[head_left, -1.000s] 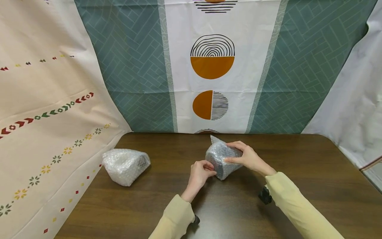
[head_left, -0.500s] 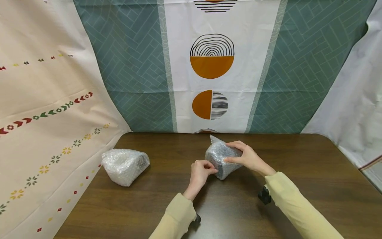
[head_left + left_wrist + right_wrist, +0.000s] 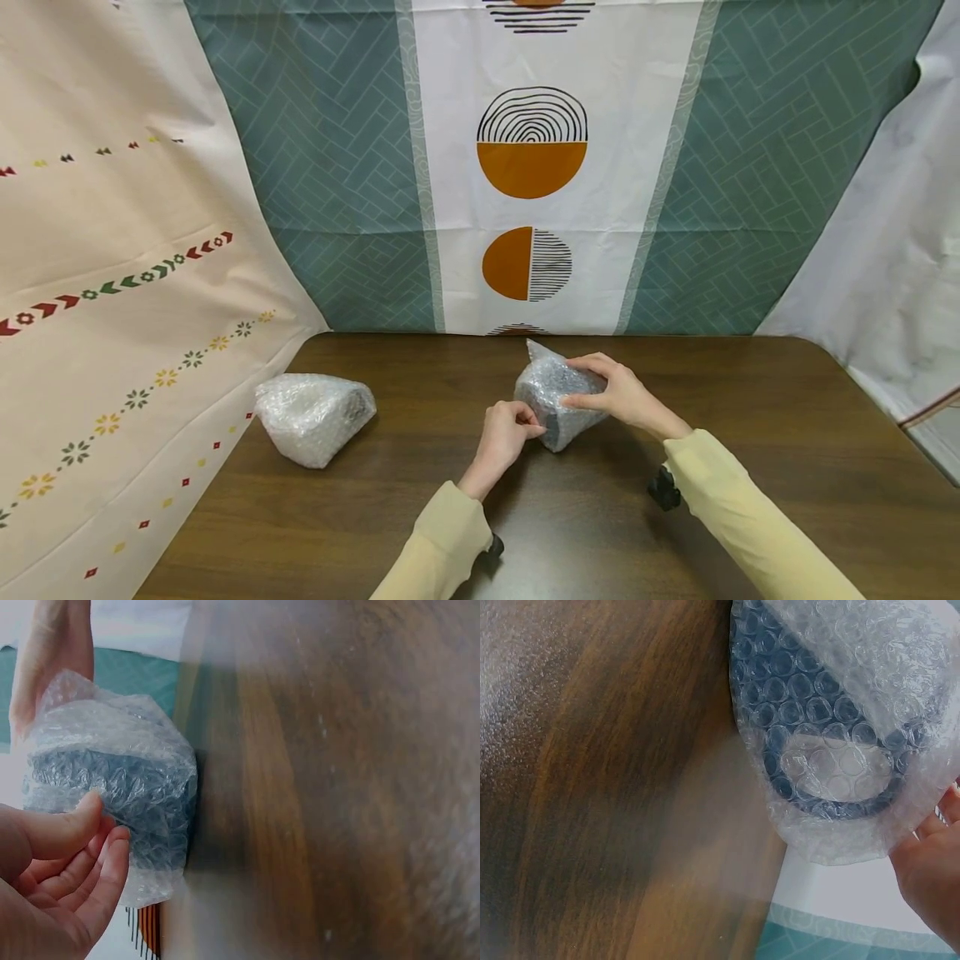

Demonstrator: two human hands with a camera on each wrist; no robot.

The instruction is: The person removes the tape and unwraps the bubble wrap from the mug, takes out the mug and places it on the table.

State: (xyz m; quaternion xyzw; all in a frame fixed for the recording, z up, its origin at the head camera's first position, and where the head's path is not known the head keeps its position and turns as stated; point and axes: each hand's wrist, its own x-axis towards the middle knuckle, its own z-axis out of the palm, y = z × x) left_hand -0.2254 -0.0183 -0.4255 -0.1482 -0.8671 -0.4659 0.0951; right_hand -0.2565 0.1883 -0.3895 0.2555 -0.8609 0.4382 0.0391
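A bundle of bubble wrap [image 3: 558,396] rests on the table, a dark blue object showing through the plastic. In the right wrist view the wrapped object [image 3: 802,705] has a rounded loop at one end. My right hand [image 3: 626,400] grips the bundle from the right, thumb in front and fingers over the top. At its lower left, my left hand [image 3: 502,433] pinches the wrap between thumb and fingertips. The left wrist view has the left hand [image 3: 64,862] at the end face of the bundle [image 3: 142,780]. Part of the right hand [image 3: 934,862] is hidden behind the wrap.
Another bubble-wrapped bundle [image 3: 315,417] lies on the left of the brown wooden table [image 3: 420,375]. Patterned cloths [image 3: 337,167] hang behind the table and along its left side, and a white cloth [image 3: 892,217] hangs at the right.
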